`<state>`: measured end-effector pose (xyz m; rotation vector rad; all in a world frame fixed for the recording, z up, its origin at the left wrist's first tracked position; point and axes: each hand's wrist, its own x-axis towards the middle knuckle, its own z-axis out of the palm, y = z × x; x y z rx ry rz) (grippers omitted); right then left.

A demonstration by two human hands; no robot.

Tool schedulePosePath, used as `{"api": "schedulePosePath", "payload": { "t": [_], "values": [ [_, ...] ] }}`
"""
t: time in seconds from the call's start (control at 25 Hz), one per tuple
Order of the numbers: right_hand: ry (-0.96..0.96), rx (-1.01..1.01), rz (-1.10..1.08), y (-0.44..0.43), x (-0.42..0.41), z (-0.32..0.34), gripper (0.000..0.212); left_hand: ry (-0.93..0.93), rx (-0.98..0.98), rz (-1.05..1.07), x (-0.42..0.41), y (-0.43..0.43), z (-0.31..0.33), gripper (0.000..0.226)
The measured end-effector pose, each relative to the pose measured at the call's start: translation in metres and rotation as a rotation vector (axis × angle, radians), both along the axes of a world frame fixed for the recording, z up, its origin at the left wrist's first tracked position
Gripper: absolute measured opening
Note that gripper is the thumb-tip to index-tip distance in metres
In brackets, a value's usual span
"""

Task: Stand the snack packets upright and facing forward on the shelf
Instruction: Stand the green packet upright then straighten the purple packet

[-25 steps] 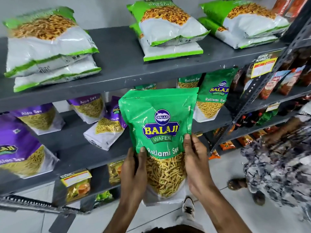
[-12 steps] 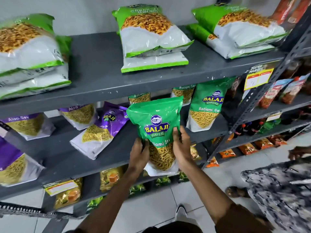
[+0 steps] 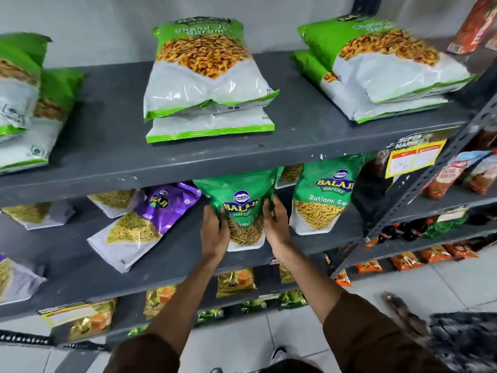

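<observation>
A green Ratlami Sev packet (image 3: 240,203) stands upright on the middle grey shelf (image 3: 185,254), its front towards me and its top tucked under the shelf above. My left hand (image 3: 213,230) grips its left side and my right hand (image 3: 273,224) grips its right side. A second green Ratlami Sev packet (image 3: 321,200) stands upright just to the right. To the left, a purple Aloo Sev packet (image 3: 142,224) lies tilted on its back, with more purple packets behind and further left.
The top shelf (image 3: 295,141) carries flat stacks of green-and-white packets (image 3: 207,82). A yellow price tag (image 3: 414,157) hangs at the right upright. Lower shelves hold small packets. Another person's patterned clothing and foot (image 3: 403,310) are at bottom right on the tiled floor.
Both hands have carried the green packet away from me, from in front of the shelves onto the middle shelf, and slid up its sides. The camera has shifted closer to the rack.
</observation>
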<state>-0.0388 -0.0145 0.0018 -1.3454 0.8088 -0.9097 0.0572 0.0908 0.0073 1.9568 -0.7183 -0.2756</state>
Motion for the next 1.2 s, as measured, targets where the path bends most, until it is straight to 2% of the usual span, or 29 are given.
{"api": "schedulePosePath", "payload": {
  "t": [0.16, 0.32, 0.4, 0.52, 0.64, 0.72, 0.8, 0.88, 0.96, 1.04, 1.12, 1.2],
  "values": [
    [0.086, -0.006, -0.042, 0.004, -0.004, -0.014, 0.027, 0.057, -0.037, -0.048, 0.004, 0.006, -0.012, 0.031],
    [-0.015, 0.166, -0.303, 0.040, -0.017, -0.036, 0.025, 0.078, -0.074, -0.052, 0.031, 0.036, -0.014, 0.029],
    [-0.009, 0.215, -0.394, 0.079, -0.013, -0.052, 0.014, 0.017, -0.083, -0.007, 0.062, 0.060, -0.010, 0.028],
    [0.106, 0.229, -0.257, 0.141, 0.016, -0.063, 0.006, -0.077, -0.094, 0.063, 0.125, 0.098, -0.008, 0.022],
    [0.056, 0.358, 0.017, 0.175, 0.063, -0.054, 0.008, -0.079, -0.041, 0.109, 0.178, 0.128, -0.007, 0.022],
    [0.134, 0.348, 0.161, 0.187, 0.095, -0.054, 0.011, -0.102, 0.106, 0.135, 0.202, 0.141, -0.006, 0.027],
    [0.188, 0.372, 0.238, 0.201, 0.126, -0.050, 0.026, -0.112, 0.357, 0.140, 0.224, 0.155, -0.011, 0.039],
    [0.184, 0.436, 0.274, 0.214, 0.152, -0.042, 0.035, -0.033, 0.517, 0.082, 0.241, 0.167, -0.019, 0.048],
    [0.168, 0.462, 0.262, 0.225, 0.175, -0.039, 0.036, 0.050, 0.517, 0.002, 0.248, 0.176, -0.028, 0.049],
    [0.125, 0.416, 0.197, 0.231, 0.183, -0.048, 0.034, 0.148, 0.412, -0.023, 0.240, 0.186, -0.036, 0.061],
    [0.110, 0.359, 0.164, 0.240, 0.175, -0.061, 0.033, 0.230, 0.319, 0.023, 0.227, 0.201, -0.044, 0.077],
    [0.170, 0.343, 0.150, 0.246, 0.152, -0.071, 0.039, 0.259, 0.250, 0.089, 0.201, 0.219, -0.041, 0.078]
  ]
}}
